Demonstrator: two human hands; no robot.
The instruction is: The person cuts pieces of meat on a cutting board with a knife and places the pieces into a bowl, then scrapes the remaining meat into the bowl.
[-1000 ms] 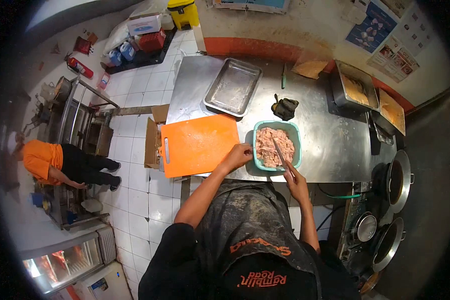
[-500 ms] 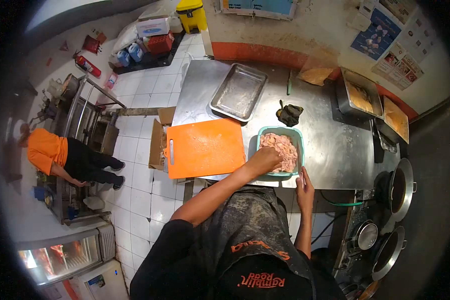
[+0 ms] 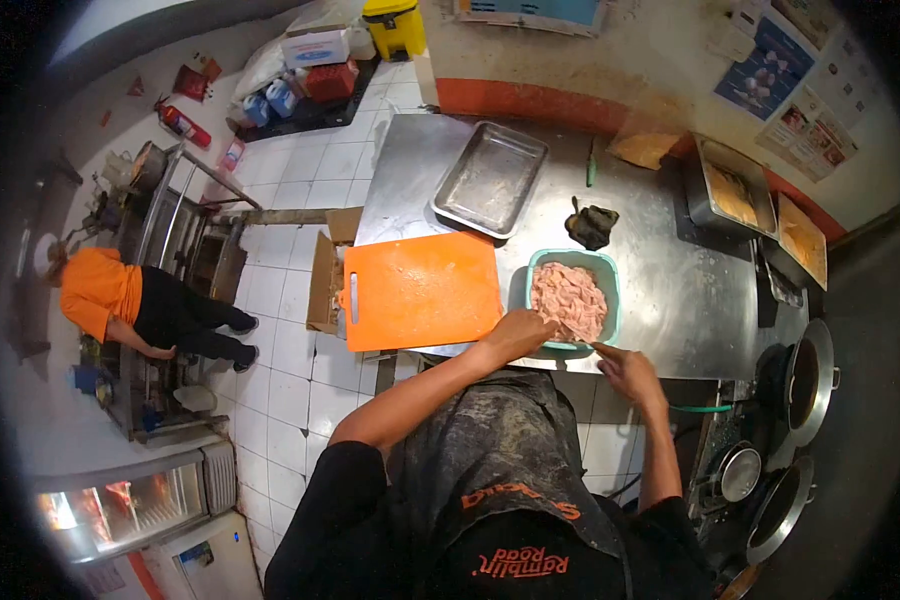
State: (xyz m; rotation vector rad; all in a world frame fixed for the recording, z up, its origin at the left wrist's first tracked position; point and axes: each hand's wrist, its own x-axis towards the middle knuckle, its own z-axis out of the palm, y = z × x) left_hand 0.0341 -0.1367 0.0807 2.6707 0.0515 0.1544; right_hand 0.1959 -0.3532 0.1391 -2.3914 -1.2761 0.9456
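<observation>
A pale green plastic basin (image 3: 615,300) full of raw, pink meat strips (image 3: 570,297) stands at the table's near edge. My left hand (image 3: 518,336) reaches over the near left rim, its fingers closed at the meat's edge. By the near right corner is my right hand (image 3: 630,376), with its index finger stretched towards the rim and the other fingers curled. What the right hand grips, if anything, is too small to tell. Left of the basin lies an orange cutting board (image 3: 425,292), wet on top.
A metal tray (image 3: 490,180), a crumpled black item (image 3: 591,226) and a green-handled tool (image 3: 591,165) lie on the steel table (image 3: 685,330). Deep metal pans (image 3: 735,195) stand back right, woks (image 3: 808,382) at the right. A person in orange (image 3: 105,295) stands far left.
My left hand has drawn back from the middle of the meat to the near rim. My right hand has moved from the basin's right side to its near corner and turned inward.
</observation>
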